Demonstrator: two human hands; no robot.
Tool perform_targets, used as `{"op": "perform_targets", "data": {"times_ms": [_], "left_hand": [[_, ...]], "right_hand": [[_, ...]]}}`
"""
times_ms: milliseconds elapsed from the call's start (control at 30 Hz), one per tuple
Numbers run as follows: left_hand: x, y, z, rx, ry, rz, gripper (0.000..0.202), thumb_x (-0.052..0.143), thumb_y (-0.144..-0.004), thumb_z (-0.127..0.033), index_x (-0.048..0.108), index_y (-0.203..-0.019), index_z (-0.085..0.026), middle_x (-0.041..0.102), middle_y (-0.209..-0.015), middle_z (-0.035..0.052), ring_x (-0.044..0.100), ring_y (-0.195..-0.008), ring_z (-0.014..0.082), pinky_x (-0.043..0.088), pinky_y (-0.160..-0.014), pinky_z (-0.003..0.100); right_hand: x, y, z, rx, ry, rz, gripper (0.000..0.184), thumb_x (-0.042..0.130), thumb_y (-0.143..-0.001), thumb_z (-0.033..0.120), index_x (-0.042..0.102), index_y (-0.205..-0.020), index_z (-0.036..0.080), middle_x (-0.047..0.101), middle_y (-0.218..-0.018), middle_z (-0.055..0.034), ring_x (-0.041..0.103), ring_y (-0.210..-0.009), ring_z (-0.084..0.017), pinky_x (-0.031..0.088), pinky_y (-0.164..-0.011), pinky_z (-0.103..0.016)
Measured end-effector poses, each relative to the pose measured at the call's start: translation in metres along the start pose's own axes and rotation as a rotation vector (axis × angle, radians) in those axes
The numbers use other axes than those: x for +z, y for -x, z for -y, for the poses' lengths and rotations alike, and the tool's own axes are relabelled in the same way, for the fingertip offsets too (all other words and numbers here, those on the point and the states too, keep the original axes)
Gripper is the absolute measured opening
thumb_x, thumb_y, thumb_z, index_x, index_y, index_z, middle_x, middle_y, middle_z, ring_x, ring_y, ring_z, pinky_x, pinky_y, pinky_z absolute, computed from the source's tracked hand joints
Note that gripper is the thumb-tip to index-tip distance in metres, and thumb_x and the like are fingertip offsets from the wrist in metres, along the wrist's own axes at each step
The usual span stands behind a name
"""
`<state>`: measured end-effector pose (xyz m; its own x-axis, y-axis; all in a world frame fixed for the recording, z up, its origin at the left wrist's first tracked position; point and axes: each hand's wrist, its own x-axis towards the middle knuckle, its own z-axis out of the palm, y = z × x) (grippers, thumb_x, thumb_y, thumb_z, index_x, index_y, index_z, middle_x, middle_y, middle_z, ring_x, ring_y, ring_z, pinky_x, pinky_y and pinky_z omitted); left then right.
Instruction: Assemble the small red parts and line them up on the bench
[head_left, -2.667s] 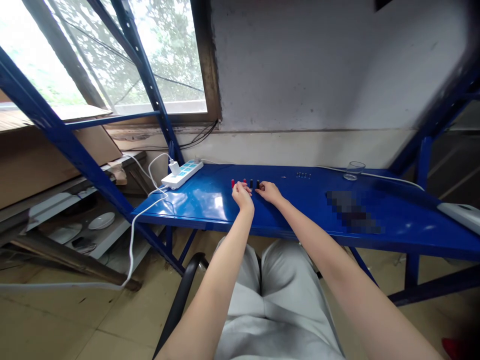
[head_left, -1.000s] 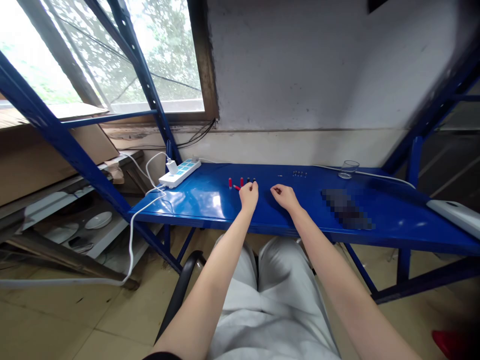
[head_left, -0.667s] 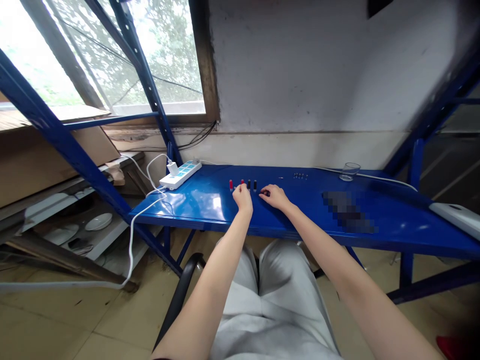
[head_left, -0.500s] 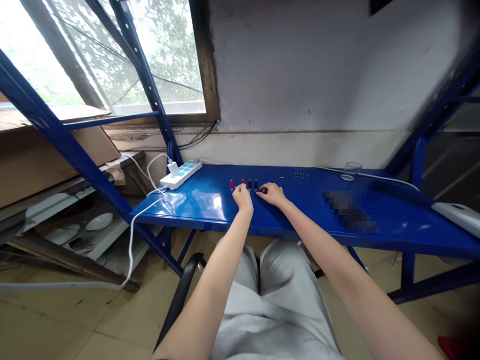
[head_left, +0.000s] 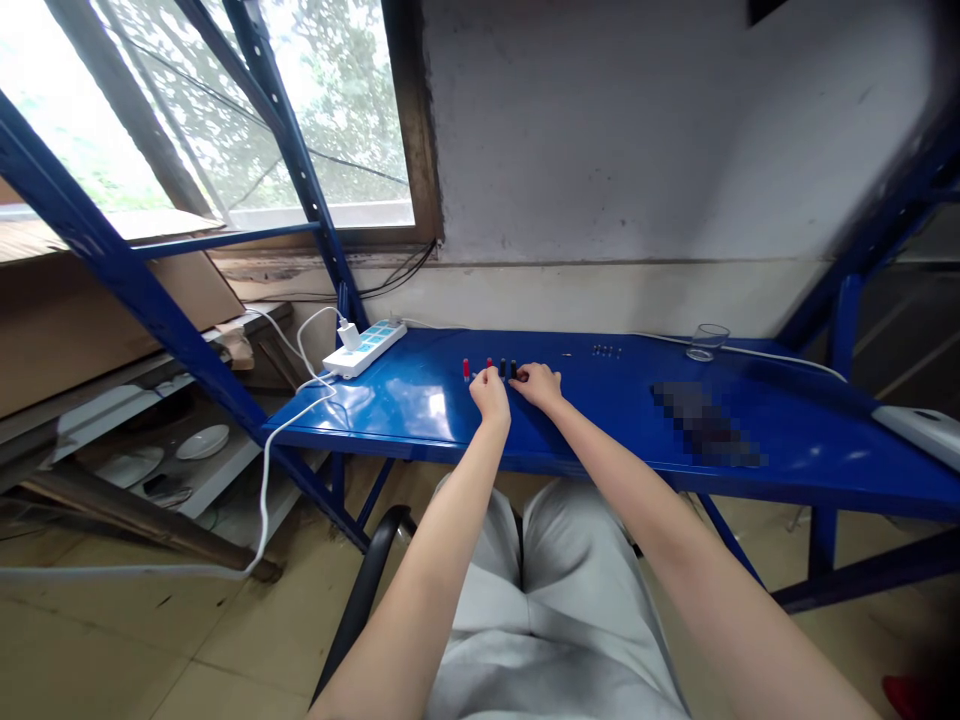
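On the blue metal shelf (head_left: 390,405) stands a short row of small upright pieces, a red piece (head_left: 466,368) at the left end and black pieces (head_left: 503,366) to its right. My left hand (head_left: 490,393) is curled just in front of the row, fingertips pinched near the red ones. Beside it, my right hand (head_left: 538,384) is curled too, its fingertips touching the rightmost black piece. Whatever the fingers grip is too small to make out.
A white power strip (head_left: 364,347) with a charger and white cable lies at the shelf's left back. Tiny dark parts (head_left: 606,351) and a glass cup (head_left: 707,340) sit further right. A white device (head_left: 919,428) lies at the far right. Blue rack posts (head_left: 120,265) slant across the left.
My right hand slid left from a spot apart on the shelf to the row's right end. My left hand stayed by the red pieces, shifting slightly.
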<state>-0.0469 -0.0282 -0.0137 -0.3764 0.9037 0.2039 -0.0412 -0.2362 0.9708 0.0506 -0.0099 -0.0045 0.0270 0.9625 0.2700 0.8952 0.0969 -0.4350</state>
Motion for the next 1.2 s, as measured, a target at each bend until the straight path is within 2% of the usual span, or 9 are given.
{"op": "perform_targets", "data": {"times_ms": [100, 167, 267, 433, 567, 700, 833, 967, 1200], "left_hand": [[0.002, 0.008, -0.005, 0.085, -0.012, -0.002, 0.025, 0.042, -0.080, -0.034, 0.042, -0.061, -0.017, 0.039, -0.054, -0.0036, 0.039, -0.054, 0.0083, 0.033, -0.056, 0.021], [0.004, 0.014, -0.010, 0.162, -0.040, 0.087, 0.020, 0.047, -0.080, -0.038, 0.050, -0.080, -0.017, 0.048, -0.062, -0.0024, 0.044, -0.056, 0.0083, 0.036, -0.059, 0.021], [0.005, 0.020, -0.014, 0.259, -0.080, 0.185, 0.035, 0.054, -0.077, -0.037, 0.049, -0.108, -0.019, 0.057, -0.076, 0.0009, 0.051, -0.062, 0.0091, 0.040, -0.064, 0.022], [0.008, 0.016, -0.005, 0.374, -0.088, 0.284, 0.017, 0.050, -0.081, -0.027, 0.061, -0.092, -0.018, 0.063, -0.091, 0.0072, 0.058, -0.084, 0.0155, 0.043, -0.076, 0.027], [0.010, 0.010, 0.002, 0.293, -0.031, 0.349, 0.017, 0.051, -0.080, -0.021, 0.062, -0.092, -0.017, 0.064, -0.081, 0.0064, 0.060, -0.072, 0.0141, 0.046, -0.070, 0.027], [0.011, 0.010, 0.001, 0.276, 0.040, 0.368, 0.019, 0.051, -0.079, -0.020, 0.061, -0.094, -0.016, 0.064, -0.085, 0.0079, 0.061, -0.074, 0.0144, 0.047, -0.065, 0.026], [0.010, 0.012, -0.003, 0.287, 0.045, 0.430, 0.018, 0.052, -0.078, -0.019, 0.063, -0.092, -0.016, 0.065, -0.087, 0.0080, 0.060, -0.070, 0.0128, 0.048, -0.069, 0.027], [0.010, 0.014, -0.003, 0.273, 0.034, 0.497, 0.018, 0.053, -0.077, -0.018, 0.063, -0.092, -0.016, 0.065, -0.087, 0.0082, 0.061, -0.068, 0.0124, 0.048, -0.070, 0.028], [0.010, 0.014, -0.004, 0.228, 0.055, 0.524, 0.018, 0.053, -0.079, -0.022, 0.061, -0.093, -0.015, 0.065, -0.090, 0.0075, 0.063, -0.066, 0.0124, 0.050, -0.071, 0.027]], "right_hand": [[-0.004, 0.002, -0.003, -0.035, -0.004, -0.052, 0.019, 0.053, -0.075, 0.037, 0.062, -0.077, 0.020, 0.064, -0.084, -0.0040, 0.052, -0.088, -0.022, 0.032, -0.074, -0.035], [-0.011, 0.006, -0.007, -0.091, 0.033, -0.119, 0.020, 0.049, -0.078, 0.036, 0.061, -0.078, 0.020, 0.063, -0.084, -0.0049, 0.051, -0.087, -0.022, 0.030, -0.074, -0.034], [-0.022, 0.015, -0.013, -0.199, 0.134, -0.212, 0.023, 0.043, -0.083, 0.033, 0.060, -0.077, 0.019, 0.062, -0.083, -0.0075, 0.049, -0.087, -0.022, 0.027, -0.076, -0.036], [-0.034, 0.033, -0.020, -0.267, 0.196, -0.318, 0.018, 0.042, -0.082, 0.024, 0.059, -0.084, 0.018, 0.062, -0.086, -0.0095, 0.049, -0.090, -0.023, 0.023, -0.079, -0.037], [-0.033, 0.042, -0.025, -0.149, 0.050, -0.427, 0.023, 0.037, -0.084, 0.023, 0.056, -0.094, 0.017, 0.063, -0.086, -0.0086, 0.053, -0.086, -0.021, 0.025, -0.079, -0.035], [-0.033, 0.044, -0.030, -0.033, -0.152, -0.477, 0.034, 0.023, -0.090, 0.030, 0.051, -0.103, 0.017, 0.063, -0.092, -0.0092, 0.057, -0.081, -0.019, 0.031, -0.077, -0.031], [-0.033, 0.045, -0.036, 0.017, -0.228, -0.387, 0.049, 0.014, -0.091, 0.046, 0.055, -0.089, 0.019, 0.063, -0.078, -0.0067, 0.057, -0.070, -0.018, 0.034, -0.066, -0.027], [-0.030, 0.044, -0.038, 0.027, -0.191, -0.298, 0.058, 0.011, -0.089, 0.054, 0.056, -0.076, 0.020, 0.059, -0.064, -0.0069, 0.053, -0.058, -0.019, 0.031, -0.055, -0.026], [-0.030, 0.044, -0.038, -0.087, -0.241, -0.414, 0.058, 0.012, -0.089, 0.055, 0.053, -0.069, 0.019, 0.053, -0.055, -0.0046, 0.047, -0.050, -0.016, 0.026, -0.051, -0.025]]}}
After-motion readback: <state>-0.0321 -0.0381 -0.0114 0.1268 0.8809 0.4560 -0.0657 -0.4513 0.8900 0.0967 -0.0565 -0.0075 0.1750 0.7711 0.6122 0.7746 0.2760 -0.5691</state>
